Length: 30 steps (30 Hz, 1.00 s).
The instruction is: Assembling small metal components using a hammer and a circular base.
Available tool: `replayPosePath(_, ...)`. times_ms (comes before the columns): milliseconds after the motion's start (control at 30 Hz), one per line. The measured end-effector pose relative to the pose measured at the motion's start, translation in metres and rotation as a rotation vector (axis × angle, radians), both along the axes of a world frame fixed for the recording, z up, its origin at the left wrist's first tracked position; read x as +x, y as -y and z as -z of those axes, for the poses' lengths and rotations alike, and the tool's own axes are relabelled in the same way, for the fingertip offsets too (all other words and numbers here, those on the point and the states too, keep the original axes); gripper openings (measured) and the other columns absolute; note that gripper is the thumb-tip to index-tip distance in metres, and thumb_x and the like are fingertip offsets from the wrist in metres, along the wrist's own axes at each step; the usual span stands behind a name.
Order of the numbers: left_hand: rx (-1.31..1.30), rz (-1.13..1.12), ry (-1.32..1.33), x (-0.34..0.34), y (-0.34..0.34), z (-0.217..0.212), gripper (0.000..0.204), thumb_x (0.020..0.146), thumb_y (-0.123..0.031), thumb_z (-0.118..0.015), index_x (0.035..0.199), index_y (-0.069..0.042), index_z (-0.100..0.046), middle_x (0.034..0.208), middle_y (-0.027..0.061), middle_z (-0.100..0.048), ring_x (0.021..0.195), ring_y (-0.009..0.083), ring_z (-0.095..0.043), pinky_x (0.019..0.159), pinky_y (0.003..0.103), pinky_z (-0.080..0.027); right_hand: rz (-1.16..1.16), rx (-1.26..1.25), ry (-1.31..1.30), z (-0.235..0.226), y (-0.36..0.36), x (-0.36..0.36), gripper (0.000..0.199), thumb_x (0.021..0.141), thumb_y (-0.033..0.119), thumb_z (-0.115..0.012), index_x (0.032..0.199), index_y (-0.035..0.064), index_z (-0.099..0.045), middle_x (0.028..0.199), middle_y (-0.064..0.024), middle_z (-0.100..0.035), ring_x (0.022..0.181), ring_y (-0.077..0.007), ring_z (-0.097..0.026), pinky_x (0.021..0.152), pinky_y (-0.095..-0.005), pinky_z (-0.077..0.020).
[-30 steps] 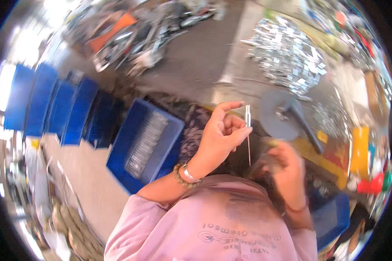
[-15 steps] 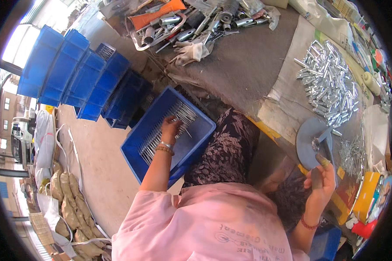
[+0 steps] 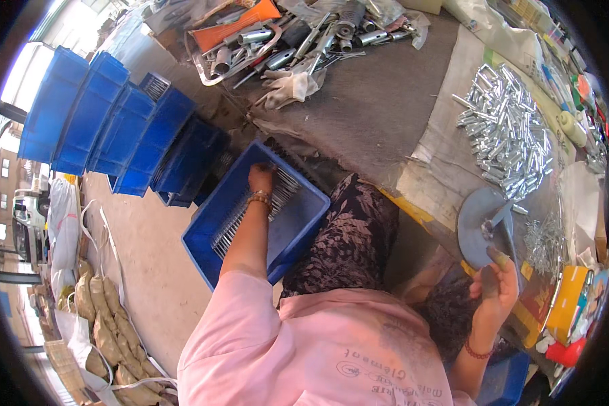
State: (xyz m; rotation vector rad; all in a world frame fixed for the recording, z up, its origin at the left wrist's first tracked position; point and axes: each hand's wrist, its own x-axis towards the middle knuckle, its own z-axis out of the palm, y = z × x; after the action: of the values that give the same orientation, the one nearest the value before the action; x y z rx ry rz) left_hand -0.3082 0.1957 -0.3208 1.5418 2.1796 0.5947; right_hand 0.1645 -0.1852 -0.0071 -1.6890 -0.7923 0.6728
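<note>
My left hand (image 3: 262,178) reaches into a blue plastic bin (image 3: 203,238) beside my thigh, at the far end of a row of thin metal rods (image 3: 231,229). Its fingers point down and away, so their grip is hidden. The rods lie side by side along the bin. My right hand (image 3: 497,287) is raised at the table's near edge, palm toward me, thumb and index finger apart, and nothing shows between them. A yellowish cover sits on the index fingertip, and the thumb is dark. Just beyond that hand is a grey metal disc (image 3: 472,227) with an upright piece at its middle.
Shiny metal tubes (image 3: 504,128) are heaped on the table cloth, with fine pins (image 3: 545,237) nearer. Tools and a work glove (image 3: 291,88) lie at the far side. Blue bins (image 3: 108,122) are stacked at left, above brown sacks (image 3: 105,304). An orange-yellow box (image 3: 567,304) stands at right.
My left hand has moved farther into the bin, toward its far wall, and the arm is straighter. My right hand has hardly moved. The whole view has shifted slightly.
</note>
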Motion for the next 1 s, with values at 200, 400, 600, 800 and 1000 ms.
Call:
replayPosePath(200,0.219,-0.044,0.077,-0.069,-0.001,0.000,0.047,0.096,-0.037,-0.085,0.120,0.002,-0.075,0.121,0.0234,-0.079,0.115,0.0439,-0.074,0.101,0.048,-0.056,-0.126,0.041,-0.176,0.002,-0.016,-0.001,0.025,0.106,0.005,-0.069,0.131,0.0023,-0.072,0.094,-0.0049,-0.076,0.074,-0.0071,-0.070,0.066,-0.0203,-0.0552)
replayPosePath(400,0.697,0.007,0.329,0.058,-0.010,-0.145,0.032,0.113,-0.033,-0.068,0.113,-0.002,-0.072,0.100,0.0056,-0.068,0.087,0.0176,-0.065,0.079,0.035,-0.055,-0.080,0.052,-0.108,-0.008,-0.002,0.000,0.026,0.103,0.006,-0.077,0.128,-0.0011,-0.076,0.107,-0.0101,-0.081,0.092,-0.0174,-0.080,0.076,-0.0325,-0.0650)
replayPosePath(600,0.450,0.448,0.568,0.181,0.056,-0.319,0.036,0.103,-0.020,-0.074,0.137,-0.008,-0.071,0.104,0.0049,-0.070,0.087,0.0173,-0.062,0.075,0.034,-0.049,-0.146,0.223,0.253,0.016,-0.024,-0.004,0.028,0.095,0.012,-0.073,0.123,0.0079,-0.075,0.111,-0.0203,-0.079,0.106,-0.0417,-0.077,0.089,-0.0492,-0.0610)
replayPosePath(800,0.859,1.592,0.155,0.335,0.079,-0.354,0.036,0.112,-0.022,-0.071,0.145,-0.008,-0.072,0.135,0.0148,-0.073,0.119,0.0327,-0.070,0.099,0.044,-0.058,-0.136,0.413,0.220,0.012,-0.023,-0.009,0.022,0.092,0.007,-0.072,0.114,0.0070,-0.074,0.097,-0.0183,-0.077,0.092,-0.0407,-0.076,0.078,-0.0495,-0.0553)
replayPosePath(1000,0.932,1.963,0.177,0.441,0.087,-0.350,0.043,0.085,-0.010,-0.083,0.127,-0.008,-0.075,0.109,0.0103,-0.070,0.098,0.0304,-0.064,0.089,0.043,-0.051,-0.128,0.421,0.241,0.020,-0.030,-0.006,0.017,0.093,0.004,-0.074,0.110,0.0031,-0.073,0.094,-0.0163,-0.076,0.089,-0.0350,-0.076,0.077,-0.0435,-0.0565)
